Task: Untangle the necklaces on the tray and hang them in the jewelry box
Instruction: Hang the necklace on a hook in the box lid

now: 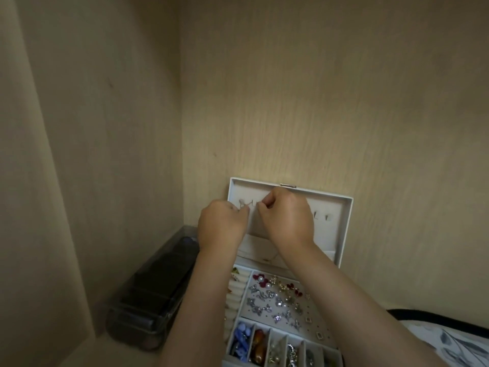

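Both hands are up inside the open lid of the jewelry box point(344, 205), which leans back against the wall point(317, 102) so anything hung there can dangle. The left hand point(222, 225) and right hand point(287, 219) each look to have a pinching grip on a thin necklace point(244, 205) stretched between them, I'd guess to keep it taut for hooking. Spare hooks point(326, 217) sit further right.
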`<state>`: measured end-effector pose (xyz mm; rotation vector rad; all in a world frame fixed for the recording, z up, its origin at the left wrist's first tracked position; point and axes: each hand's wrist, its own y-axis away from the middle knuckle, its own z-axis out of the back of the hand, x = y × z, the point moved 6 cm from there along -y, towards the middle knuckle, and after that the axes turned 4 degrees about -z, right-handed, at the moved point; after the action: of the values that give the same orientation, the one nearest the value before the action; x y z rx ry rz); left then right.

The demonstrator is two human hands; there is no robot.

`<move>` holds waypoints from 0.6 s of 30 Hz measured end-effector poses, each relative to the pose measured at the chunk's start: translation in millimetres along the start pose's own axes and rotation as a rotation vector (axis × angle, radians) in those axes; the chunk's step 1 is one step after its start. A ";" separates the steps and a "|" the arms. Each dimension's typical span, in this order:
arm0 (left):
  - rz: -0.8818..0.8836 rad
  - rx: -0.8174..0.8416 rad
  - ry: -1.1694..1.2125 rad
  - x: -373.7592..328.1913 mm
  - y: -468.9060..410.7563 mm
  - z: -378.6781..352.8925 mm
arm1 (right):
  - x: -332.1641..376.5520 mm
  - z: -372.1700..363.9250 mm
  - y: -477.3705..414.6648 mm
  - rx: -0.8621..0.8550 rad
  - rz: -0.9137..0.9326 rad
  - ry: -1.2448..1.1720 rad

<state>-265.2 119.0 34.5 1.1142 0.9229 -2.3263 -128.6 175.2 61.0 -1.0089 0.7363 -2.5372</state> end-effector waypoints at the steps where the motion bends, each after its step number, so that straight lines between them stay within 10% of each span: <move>1: 0.010 0.040 0.039 0.6 0.9 -1.1 | -0.5 -0.9 2.2 0.023 -0.001 -0.009; 9: 0.195 0.332 0.613 1.9 11.0 -3.2 | -10.8 -17.1 35.3 0.491 -0.362 -0.487; 18: 0.024 0.392 0.478 9.6 21.7 -3.8 | -10.4 -24.5 60.5 0.715 -0.448 -0.508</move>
<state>-256.0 105.9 16.7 1.8867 0.5998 -2.3205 -132.8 138.9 5.9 -1.5345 -0.5563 -2.3723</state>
